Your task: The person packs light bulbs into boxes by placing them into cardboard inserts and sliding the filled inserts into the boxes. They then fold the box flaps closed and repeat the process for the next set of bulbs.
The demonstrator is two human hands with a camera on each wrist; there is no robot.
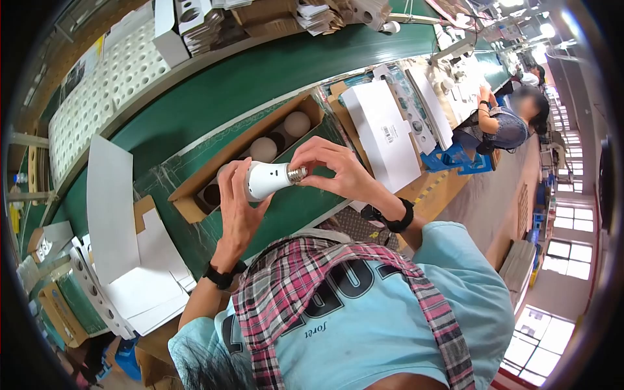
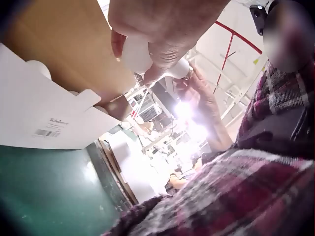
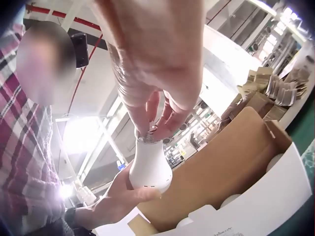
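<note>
A white light bulb (image 1: 265, 180) with a metal screw base is held between both hands, over the near edge of an open cardboard box (image 1: 188, 210). My left hand (image 1: 236, 211) grips the bulb's round end, fingers curled about it. The right hand (image 1: 338, 170) pinches the screw base with thumb and fingertips, which show at the base in the right wrist view too. Inside the box sit several white bulbs with round tops, one bulb (image 1: 297, 124) at its far right end. The left wrist view shows the box's printed white outer side (image 2: 44, 113).
The box stands on a green work surface (image 1: 214, 237). White flattened cartons (image 1: 383, 133) lie to the right, more white card (image 1: 140, 286) to the left. A perforated white tray (image 1: 97, 97) stands across the green belt (image 1: 260, 68). A seated person (image 1: 507, 127) works farther right.
</note>
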